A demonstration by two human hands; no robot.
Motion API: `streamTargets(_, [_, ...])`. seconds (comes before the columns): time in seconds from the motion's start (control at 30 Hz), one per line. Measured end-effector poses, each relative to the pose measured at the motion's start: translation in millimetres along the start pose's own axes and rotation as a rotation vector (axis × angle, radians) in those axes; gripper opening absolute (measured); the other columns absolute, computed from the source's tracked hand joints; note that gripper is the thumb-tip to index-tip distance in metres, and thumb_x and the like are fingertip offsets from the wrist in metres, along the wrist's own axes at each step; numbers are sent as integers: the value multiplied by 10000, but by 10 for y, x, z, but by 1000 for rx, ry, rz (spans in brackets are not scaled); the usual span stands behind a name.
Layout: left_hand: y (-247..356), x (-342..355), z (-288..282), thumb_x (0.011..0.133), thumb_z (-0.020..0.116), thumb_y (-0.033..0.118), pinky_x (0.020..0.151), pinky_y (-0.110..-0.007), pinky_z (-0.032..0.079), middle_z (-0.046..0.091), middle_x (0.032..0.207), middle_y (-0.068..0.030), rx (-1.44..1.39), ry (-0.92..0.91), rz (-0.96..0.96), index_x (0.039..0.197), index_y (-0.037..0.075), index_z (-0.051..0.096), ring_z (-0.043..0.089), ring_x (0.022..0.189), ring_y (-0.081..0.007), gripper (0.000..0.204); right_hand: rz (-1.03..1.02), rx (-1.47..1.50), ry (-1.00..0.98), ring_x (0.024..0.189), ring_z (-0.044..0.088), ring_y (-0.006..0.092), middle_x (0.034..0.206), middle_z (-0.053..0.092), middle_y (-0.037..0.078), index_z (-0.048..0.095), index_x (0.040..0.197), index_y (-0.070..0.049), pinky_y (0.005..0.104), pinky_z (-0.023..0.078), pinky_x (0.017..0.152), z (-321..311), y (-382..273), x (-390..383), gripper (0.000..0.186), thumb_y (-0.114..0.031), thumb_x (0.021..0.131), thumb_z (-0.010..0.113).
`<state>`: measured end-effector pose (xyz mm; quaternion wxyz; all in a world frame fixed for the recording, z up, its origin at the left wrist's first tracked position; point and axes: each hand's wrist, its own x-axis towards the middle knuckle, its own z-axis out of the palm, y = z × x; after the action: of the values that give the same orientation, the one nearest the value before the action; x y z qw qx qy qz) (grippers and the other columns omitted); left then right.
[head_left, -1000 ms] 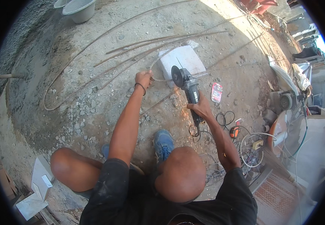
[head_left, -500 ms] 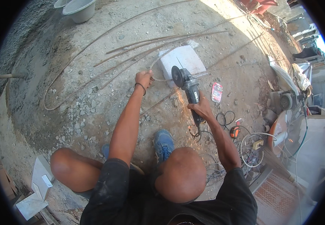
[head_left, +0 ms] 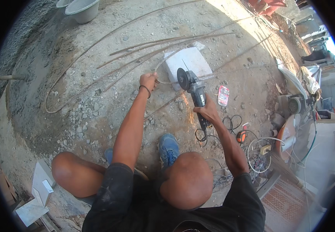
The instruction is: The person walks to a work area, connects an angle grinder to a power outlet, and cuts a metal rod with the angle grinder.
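My right hand (head_left: 208, 110) is wrapped round the body of a black angle grinder (head_left: 198, 96). Its dark disc (head_left: 182, 79) stands over the near side of a pale block (head_left: 192, 61), where it meets a thin steel rod (head_left: 167, 82). Orange sparks (head_left: 189, 112) spray from there down toward me. To the left of the block, my left hand (head_left: 148, 81) is closed round the rod, which lies across the block. The exact contact point is hidden behind the disc. A thin slit shows in the block's top.
Several long steel rods (head_left: 136, 60) lie beyond the block. A red-and-white packet (head_left: 223, 96), an orange-and-black tape measure (head_left: 241, 136) and a tangle of cables (head_left: 258, 156) lie right. My blue shoe (head_left: 168, 150) is close to the sparks. Grey tubs (head_left: 81, 11) stand far left.
Both hands and the grinder hold almost the same place. The spark stream has shifted shape slightly, and the cable loop behind the grinder has moved a little.
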<state>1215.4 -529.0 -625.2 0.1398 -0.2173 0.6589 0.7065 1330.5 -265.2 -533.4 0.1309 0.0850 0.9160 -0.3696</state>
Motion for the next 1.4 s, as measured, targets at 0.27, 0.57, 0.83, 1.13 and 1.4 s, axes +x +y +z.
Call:
streamTargets(0.27, [8,7,4,920,586,221,380,-262,353,622,668,-89,-7,-5,6,854,0,636,479,454,-114,236,1,2,3,842,646,330,948,650,220,516,1159,34,397,497,774,12,75,22,670,-253,585,709])
streamTargets(0.57, [33,-17,18,916,593,219,380,-263,354,622,676,-89,14,9,-9,857,-1,639,479,458,-116,233,7,-9,-6,841,643,332,945,647,220,515,1170,29,404,493,781,-3,21,-1,674,-247,585,706])
streamTargets(0.83, [1,6,-18,917,594,224,380,-263,355,624,679,-92,4,-7,-16,874,-4,641,480,457,-117,237,-34,70,9,784,588,285,875,613,176,530,1078,28,381,473,746,41,36,-2,619,-249,564,733])
streamTargets(1.13, [0,23,-4,921,598,287,386,-241,364,627,725,-61,21,1,-17,889,12,660,496,487,-101,284,-47,53,-9,829,643,322,948,648,210,517,1163,30,386,495,765,37,101,21,678,-240,575,721])
streamTargets(1.4, [-36,41,-16,920,599,287,383,-237,358,637,716,-72,51,-5,6,892,10,659,494,485,-104,285,2,55,-22,875,645,327,991,648,228,476,1236,58,386,500,782,53,47,-3,765,-242,578,727])
